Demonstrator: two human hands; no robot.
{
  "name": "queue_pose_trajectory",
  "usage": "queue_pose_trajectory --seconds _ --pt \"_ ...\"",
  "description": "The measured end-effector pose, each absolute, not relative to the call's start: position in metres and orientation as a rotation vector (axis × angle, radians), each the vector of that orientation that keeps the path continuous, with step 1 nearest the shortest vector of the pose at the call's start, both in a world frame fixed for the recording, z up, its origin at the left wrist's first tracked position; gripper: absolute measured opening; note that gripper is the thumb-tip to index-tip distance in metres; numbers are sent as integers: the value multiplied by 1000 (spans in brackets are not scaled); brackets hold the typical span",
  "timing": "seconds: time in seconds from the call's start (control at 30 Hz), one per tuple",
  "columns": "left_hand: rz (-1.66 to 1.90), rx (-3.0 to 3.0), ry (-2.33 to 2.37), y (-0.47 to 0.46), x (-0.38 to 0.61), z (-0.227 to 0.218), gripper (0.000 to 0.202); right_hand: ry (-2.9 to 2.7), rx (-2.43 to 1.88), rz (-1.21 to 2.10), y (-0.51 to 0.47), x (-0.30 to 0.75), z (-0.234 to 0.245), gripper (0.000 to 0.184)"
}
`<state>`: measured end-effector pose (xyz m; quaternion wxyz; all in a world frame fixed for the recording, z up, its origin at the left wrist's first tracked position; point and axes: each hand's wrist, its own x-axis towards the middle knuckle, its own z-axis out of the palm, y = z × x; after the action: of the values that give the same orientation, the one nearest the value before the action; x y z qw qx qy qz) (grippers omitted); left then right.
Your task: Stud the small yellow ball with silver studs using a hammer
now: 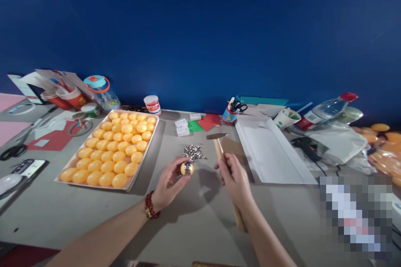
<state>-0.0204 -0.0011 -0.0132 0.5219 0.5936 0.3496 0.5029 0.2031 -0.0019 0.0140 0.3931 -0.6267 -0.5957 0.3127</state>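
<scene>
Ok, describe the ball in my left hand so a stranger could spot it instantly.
Start at the big white tray of yellow plastic balls. Just right of it, the left hand pinches one yellow ball. Unlike the tray's plain ones, it carries a shiny silver metal piece.

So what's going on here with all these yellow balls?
A person holds a yellow ball with something silvery on it in the left hand. The right hand holds a hammer by its wooden handle. A pile of metal bits lies just beyond the ball, and a tray of yellow balls sits to the left.
</scene>
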Motion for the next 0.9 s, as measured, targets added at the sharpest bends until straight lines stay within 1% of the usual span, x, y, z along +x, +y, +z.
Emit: queue_pose_trajectory --seconds 0.07,0.1,0.17,0.23,0.43,0.63,0.77,0.9 --pt "1236 1319 841 -1 -19 -12 42 -1646 -1752 450 7 220 11 25" --pt "1236 1290 835 -1 -18 -11 42 -1717 -1788 333 11 227 8 27" --pt "1229 1272 810 -2 -18 -10 38 -1831 -1815 182 17 236 0 32" --pt "1230 1284 766 -1 -18 -10 34 -1904 -1856 97 20 241 -8 36" --pt "1287 1294 645 0 -18 -9 31 -1956 -2050 29 24 242 -16 38" --pt "1299 1277 628 0 -19 -5 30 -1989 -2067 83 26 245 -16 37" --pt "1308 1284 610 0 -19 -6 26 -2033 -2055 -32 26 245 -16 34" --pt "1288 1273 612 -1 -19 -7 28 -2023 -1980 -163 24 239 -13 32"
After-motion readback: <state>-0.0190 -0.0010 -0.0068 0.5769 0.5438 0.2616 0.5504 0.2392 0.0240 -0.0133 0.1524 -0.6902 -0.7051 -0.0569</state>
